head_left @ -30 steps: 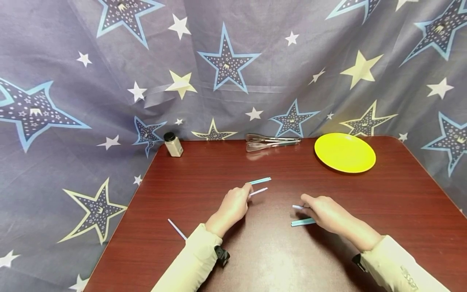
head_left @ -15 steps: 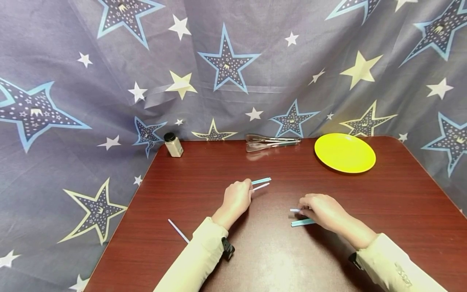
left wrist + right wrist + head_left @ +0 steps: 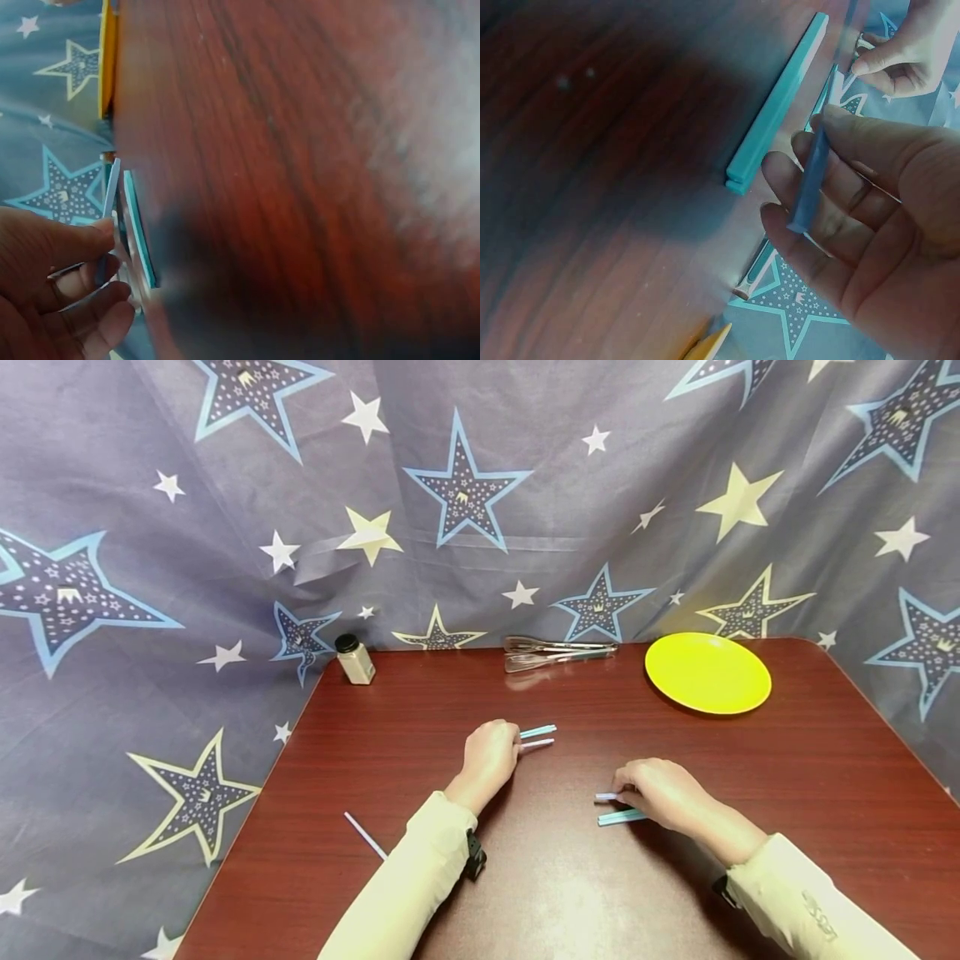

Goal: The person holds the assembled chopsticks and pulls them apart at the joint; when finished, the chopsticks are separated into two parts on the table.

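Observation:
My left hand (image 3: pixel 491 756) pinches a thin light purple stick (image 3: pixel 537 744) between thumb and fingers, just on the near side of teal sticks (image 3: pixel 537 731) that lie on the table. In the left wrist view the purple stick (image 3: pixel 112 189) slants beside a teal stick (image 3: pixel 139 225). To the right, my right hand (image 3: pixel 660 789) pinches another purple stick (image 3: pixel 606 797), close behind a pair of teal sticks (image 3: pixel 622 817). The right wrist view shows this square-edged purple stick (image 3: pixel 810 184) across the fingers, roughly parallel to the teal pair (image 3: pixel 780 105).
A further purple stick (image 3: pixel 365 836) lies by the left sleeve, partly hidden. Along the back of the brown table (image 3: pixel 420 710) are a black-capped shaker (image 3: pixel 356 660), metal kitchen utensils (image 3: pixel 558 653) and a yellow plate (image 3: pixel 707 673). A star-patterned cloth (image 3: pixel 480 577) hangs behind.
My left hand has moved a little forward, its purple stick now more level and nearer the teal sticks. The right hand's purple stick has come closer to its teal pair.

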`<state>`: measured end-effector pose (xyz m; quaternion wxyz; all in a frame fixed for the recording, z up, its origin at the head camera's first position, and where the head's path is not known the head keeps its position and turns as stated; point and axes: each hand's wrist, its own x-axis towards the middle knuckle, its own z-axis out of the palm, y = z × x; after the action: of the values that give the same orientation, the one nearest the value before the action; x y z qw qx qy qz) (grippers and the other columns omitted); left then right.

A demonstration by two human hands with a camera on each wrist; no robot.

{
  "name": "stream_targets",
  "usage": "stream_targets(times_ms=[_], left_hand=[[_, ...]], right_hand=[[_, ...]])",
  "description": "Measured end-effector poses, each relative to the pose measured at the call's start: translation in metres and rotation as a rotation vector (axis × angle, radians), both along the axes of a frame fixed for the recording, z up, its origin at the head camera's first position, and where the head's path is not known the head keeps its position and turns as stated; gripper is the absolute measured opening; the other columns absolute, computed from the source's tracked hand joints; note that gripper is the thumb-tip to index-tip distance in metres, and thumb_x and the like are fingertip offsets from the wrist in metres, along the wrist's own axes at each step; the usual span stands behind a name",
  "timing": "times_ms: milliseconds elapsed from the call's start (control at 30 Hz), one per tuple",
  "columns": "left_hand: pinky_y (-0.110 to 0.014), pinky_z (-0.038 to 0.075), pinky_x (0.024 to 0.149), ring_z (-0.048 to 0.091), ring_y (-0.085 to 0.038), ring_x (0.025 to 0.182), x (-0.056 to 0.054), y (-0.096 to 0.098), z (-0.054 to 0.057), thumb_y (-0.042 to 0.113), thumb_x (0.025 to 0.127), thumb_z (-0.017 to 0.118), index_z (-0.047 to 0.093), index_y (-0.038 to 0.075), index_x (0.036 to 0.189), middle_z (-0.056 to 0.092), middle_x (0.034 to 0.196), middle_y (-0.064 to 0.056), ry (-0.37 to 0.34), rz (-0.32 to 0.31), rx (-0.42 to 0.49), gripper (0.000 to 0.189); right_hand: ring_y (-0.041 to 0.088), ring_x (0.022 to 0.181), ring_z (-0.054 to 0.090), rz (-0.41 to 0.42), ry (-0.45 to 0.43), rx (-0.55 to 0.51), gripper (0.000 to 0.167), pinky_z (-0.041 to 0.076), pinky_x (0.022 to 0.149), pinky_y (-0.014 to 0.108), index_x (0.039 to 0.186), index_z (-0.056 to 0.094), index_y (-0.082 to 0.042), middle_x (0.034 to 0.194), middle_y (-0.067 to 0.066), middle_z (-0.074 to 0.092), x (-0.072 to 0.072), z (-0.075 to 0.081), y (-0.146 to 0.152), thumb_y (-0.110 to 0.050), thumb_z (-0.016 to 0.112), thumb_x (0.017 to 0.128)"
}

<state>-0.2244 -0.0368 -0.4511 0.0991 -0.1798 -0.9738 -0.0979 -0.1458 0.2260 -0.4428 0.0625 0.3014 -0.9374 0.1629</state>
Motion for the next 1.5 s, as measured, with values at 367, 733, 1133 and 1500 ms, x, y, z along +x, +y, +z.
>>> stream_targets(times_ms=[367, 733, 1133, 1500], left_hand=[[-0.038, 0.052, 0.059, 0.065, -0.023, 0.070, -0.011, 0.012, 0.001, 0.017, 0.080, 0.075, 0.063, 0.018, 0.068, 0.066, 0.072, 0.001, -0.005, 0.029, -0.032, 0.017], [-0.039, 0.053, 0.060, 0.066, -0.024, 0.073, -0.017, 0.017, -0.003, 0.022, 0.080, 0.076, 0.064, 0.017, 0.069, 0.066, 0.075, -0.001, -0.006, 0.059, -0.081, 0.017], [-0.042, 0.054, 0.061, 0.065, -0.027, 0.079, -0.021, 0.023, -0.004, 0.026, 0.082, 0.077, 0.071, 0.014, 0.081, 0.068, 0.082, -0.007, -0.016, 0.082, -0.172, 0.013], [-0.040, 0.053, 0.059, 0.064, -0.025, 0.076, -0.027, 0.025, -0.009, 0.021, 0.080, 0.077, 0.073, 0.015, 0.078, 0.068, 0.079, -0.006, 0.006, 0.071, -0.208, 0.008]], right_hand=[[0.003, 0.063, 0.053, 0.007, -0.024, 0.014, 0.020, 0.045, 0.057, 0.026, 0.075, 0.068, -0.020, 0.072, -0.015, 0.061, -0.004, -0.003, -0.001, -0.004, 0.080, 0.075], [0.000, 0.060, 0.044, 0.027, -0.069, 0.004, 0.024, 0.040, 0.055, 0.024, 0.072, 0.065, -0.022, 0.070, -0.016, 0.059, -0.007, -0.007, 0.001, -0.002, 0.077, 0.075], [0.002, 0.064, 0.047, 0.070, -0.042, -0.015, 0.026, 0.043, 0.059, 0.026, 0.074, 0.065, -0.024, 0.072, -0.014, 0.057, -0.007, -0.010, 0.005, -0.001, 0.078, 0.072], [0.001, 0.063, 0.040, 0.113, -0.067, -0.029, 0.033, 0.035, 0.057, 0.022, 0.069, 0.059, -0.022, 0.068, -0.015, 0.051, -0.006, -0.009, 0.004, 0.008, 0.073, 0.070]])
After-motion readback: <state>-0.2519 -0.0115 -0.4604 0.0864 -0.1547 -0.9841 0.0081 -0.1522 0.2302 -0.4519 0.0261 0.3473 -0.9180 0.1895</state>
